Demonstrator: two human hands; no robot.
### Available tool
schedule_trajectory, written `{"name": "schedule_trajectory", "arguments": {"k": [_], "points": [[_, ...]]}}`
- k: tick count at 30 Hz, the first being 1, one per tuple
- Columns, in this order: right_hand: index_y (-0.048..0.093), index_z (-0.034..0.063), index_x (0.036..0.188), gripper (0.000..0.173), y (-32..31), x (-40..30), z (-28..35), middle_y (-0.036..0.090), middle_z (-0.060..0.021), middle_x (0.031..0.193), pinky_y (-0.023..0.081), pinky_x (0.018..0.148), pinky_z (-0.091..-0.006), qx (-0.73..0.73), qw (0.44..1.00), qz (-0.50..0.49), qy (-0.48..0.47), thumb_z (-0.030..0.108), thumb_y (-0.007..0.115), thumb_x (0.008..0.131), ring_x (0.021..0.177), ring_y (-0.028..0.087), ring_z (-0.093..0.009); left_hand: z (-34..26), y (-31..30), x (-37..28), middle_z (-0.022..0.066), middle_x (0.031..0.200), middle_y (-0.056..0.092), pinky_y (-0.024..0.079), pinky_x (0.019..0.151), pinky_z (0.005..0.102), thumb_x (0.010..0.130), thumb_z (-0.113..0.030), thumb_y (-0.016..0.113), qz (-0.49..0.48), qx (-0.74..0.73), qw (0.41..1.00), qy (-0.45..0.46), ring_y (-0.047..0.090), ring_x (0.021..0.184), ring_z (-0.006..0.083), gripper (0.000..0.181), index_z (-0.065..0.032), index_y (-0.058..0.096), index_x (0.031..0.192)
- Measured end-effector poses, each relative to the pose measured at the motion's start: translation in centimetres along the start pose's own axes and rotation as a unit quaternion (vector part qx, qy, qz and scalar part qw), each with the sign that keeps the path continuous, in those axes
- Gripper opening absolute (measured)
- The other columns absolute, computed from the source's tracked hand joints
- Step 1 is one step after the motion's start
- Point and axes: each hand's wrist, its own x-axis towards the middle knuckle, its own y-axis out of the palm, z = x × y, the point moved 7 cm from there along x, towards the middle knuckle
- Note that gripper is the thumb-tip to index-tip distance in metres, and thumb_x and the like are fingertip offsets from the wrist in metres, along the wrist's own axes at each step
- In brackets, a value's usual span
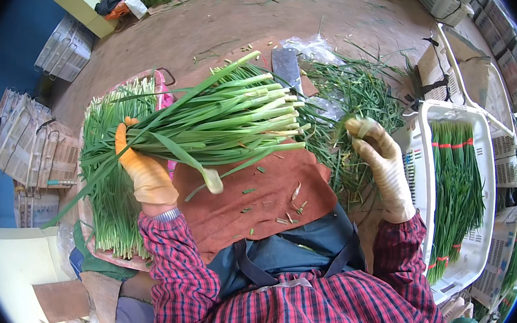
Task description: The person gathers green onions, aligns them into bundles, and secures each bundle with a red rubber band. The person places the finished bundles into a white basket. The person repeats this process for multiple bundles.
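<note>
My left hand (144,173), in an orange-stained glove, grips a thick bunch of long flat-leaved green stalks (244,111), resembling garlic chives, by their leafy end. Their pale cut ends point right, and one bent leaf with a pale tip hangs below. My right hand (380,172), in a pale stained glove, is over a heap of loose green trimmings (355,90). Its thumb and fingers pinch a small pale green scrap (367,126), blurred. Across my lap lies a reddish-brown cloth (252,195) with bits of leaf and stem on it.
At left stands a pink tub (164,93) packed with stalks (117,214). A broad metal blade (286,68) lies beyond the bunch, beside clear plastic (313,49). On the right, a white crate (490,212) holds red-banded bundles (455,188). Stacked crates (39,142) line the left wall.
</note>
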Motion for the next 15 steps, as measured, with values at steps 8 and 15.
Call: {"name": "schedule_trajectory", "arguments": {"k": [8, 15], "points": [[0.074, 0.0071, 0.094, 0.021, 10.7, 3.1, 4.3, 0.067, -0.0115, 0.098, 0.050, 0.084, -0.0441, -0.381, 0.881, 0.126, -0.249, 0.016, 0.079, 0.076, 0.094, 0.062, -0.033, -0.6, 1.0, 0.2, -0.0003, 0.103, 0.066, 0.052, 0.091, 0.0375, 0.096, -0.032, 0.062, -0.006, -0.006, 0.999, 0.048, 0.063, 0.098, 0.0183, 0.027, -0.0114, 0.065, 0.112], [0.072, 0.0028, 0.094, 0.012, 6.2, 3.5, 0.5, 0.069, -0.0045, 0.094, 0.049, 0.077, -0.0272, -0.002, 0.999, 0.034, -0.015, 0.013, 0.072, 0.088, 0.085, 0.061, -0.013, -0.6, 0.7, -0.4, -0.0005, 0.107, 0.066, 0.052, 0.091, 0.0368, 0.096, -0.034, 0.062, -0.017, 0.023, 0.998, 0.047, 0.063, 0.100, 0.0175, 0.028, -0.0120, 0.064, 0.113]]}}
